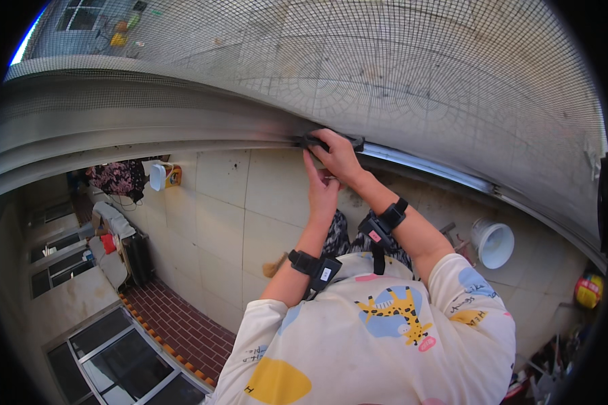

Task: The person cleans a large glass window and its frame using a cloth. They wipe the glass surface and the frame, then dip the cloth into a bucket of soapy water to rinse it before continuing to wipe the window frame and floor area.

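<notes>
My right hand (pixel 337 154) grips a bunched black cloth (pixel 355 143) against the light metal frame (pixel 223 144) of a mesh screen (pixel 385 61). Just below it, my left hand (pixel 324 195) has its index finger stretched up to the cloth's near edge. The other left fingers are curled, and whether they pinch something small is unclear. To the right of the cloth, a shiny strip of the frame (pixel 430 169) catches the light. Black straps with small boxes sit on both forearms.
A white bucket (pixel 492 243) stands on the tiled floor at right. A yellow-and-white tub (pixel 166 176) and dark patterned fabric (pixel 119 179) are at left. Beyond them lie a brick-patterned step (pixel 177 319), piled belongings (pixel 111 233) and windows (pixel 131 362).
</notes>
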`<act>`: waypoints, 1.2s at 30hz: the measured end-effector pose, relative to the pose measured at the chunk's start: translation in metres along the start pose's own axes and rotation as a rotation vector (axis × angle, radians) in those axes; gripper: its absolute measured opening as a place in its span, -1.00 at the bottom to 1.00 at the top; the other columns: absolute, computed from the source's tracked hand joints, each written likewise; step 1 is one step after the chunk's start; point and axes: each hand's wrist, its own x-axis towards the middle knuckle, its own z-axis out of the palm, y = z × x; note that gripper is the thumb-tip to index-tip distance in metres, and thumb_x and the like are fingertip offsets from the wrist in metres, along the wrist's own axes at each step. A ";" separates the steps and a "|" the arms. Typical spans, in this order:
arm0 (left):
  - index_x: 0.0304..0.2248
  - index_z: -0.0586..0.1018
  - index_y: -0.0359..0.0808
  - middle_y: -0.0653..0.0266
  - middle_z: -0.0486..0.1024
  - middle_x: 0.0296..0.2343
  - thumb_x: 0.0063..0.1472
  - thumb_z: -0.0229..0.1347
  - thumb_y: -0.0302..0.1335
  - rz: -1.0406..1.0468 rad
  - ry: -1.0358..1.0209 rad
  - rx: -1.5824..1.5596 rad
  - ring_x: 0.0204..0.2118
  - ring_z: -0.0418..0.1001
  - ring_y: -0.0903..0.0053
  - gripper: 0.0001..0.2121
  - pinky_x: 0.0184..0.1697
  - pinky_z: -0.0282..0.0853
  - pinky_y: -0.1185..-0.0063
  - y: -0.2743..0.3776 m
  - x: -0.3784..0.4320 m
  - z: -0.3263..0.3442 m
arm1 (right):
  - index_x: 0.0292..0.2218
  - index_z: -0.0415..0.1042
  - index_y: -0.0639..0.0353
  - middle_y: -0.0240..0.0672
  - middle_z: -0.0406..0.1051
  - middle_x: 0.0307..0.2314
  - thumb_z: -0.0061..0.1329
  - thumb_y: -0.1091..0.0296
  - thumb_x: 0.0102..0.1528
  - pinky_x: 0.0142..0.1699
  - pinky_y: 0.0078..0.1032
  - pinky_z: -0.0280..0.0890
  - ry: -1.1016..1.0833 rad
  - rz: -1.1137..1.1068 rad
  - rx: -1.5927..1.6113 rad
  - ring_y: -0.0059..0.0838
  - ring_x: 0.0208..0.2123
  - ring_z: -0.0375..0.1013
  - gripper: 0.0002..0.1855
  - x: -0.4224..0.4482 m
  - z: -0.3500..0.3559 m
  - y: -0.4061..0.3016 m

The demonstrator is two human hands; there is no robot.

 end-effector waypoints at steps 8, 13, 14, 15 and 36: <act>0.17 -0.24 -0.17 0.23 0.43 -0.50 0.00 -0.08 -0.68 0.027 0.021 0.184 -0.46 0.42 0.54 -0.21 -0.38 0.36 0.58 -0.005 0.003 -0.008 | -0.38 0.43 0.25 -0.29 0.40 -0.46 0.05 0.45 -0.11 -0.30 -0.57 0.28 0.198 -0.076 -0.178 -0.39 -0.42 0.39 -0.82 -0.003 0.001 -0.016; 0.18 -0.26 -0.13 0.26 0.42 -0.44 0.00 -0.15 -0.70 -0.168 -0.110 -0.118 -0.44 0.39 0.63 -0.21 -0.38 0.36 0.66 0.024 0.003 -0.008 | -0.41 0.44 0.23 -0.30 0.40 -0.48 0.07 0.48 -0.15 -0.33 -0.56 0.29 0.079 -0.088 -0.034 -0.41 -0.44 0.39 -0.82 -0.002 -0.005 -0.014; 0.18 -0.25 -0.12 0.27 0.41 -0.46 -0.01 -0.17 -0.71 -0.177 -0.147 -0.085 -0.46 0.38 0.63 -0.21 -0.38 0.36 0.67 0.026 0.002 -0.015 | -0.40 0.44 0.24 -0.31 0.40 -0.49 0.08 0.48 -0.14 -0.35 -0.59 0.28 0.070 -0.112 -0.014 -0.46 -0.46 0.38 -0.82 -0.003 -0.006 -0.013; 0.18 -0.23 -0.11 0.28 0.41 -0.47 -0.02 -0.18 -0.71 -0.187 -0.181 -0.050 -0.48 0.38 0.64 -0.22 -0.38 0.36 0.67 0.027 0.000 -0.021 | -0.40 0.44 0.25 -0.31 0.40 -0.50 0.08 0.49 -0.14 -0.36 -0.61 0.27 0.075 -0.097 -0.024 -0.48 -0.48 0.38 -0.82 -0.003 -0.005 -0.013; 0.11 0.08 -0.28 0.27 0.41 -0.54 -0.03 -0.20 -0.72 -0.410 0.004 0.101 -0.60 0.31 0.67 -0.37 -0.51 0.31 0.70 -0.058 -0.074 -0.160 | -0.31 0.45 0.24 -0.40 0.44 -0.55 0.05 0.47 -0.08 -0.40 -0.72 0.25 0.110 0.170 0.230 -0.73 -0.55 0.32 -0.78 0.010 0.010 -0.017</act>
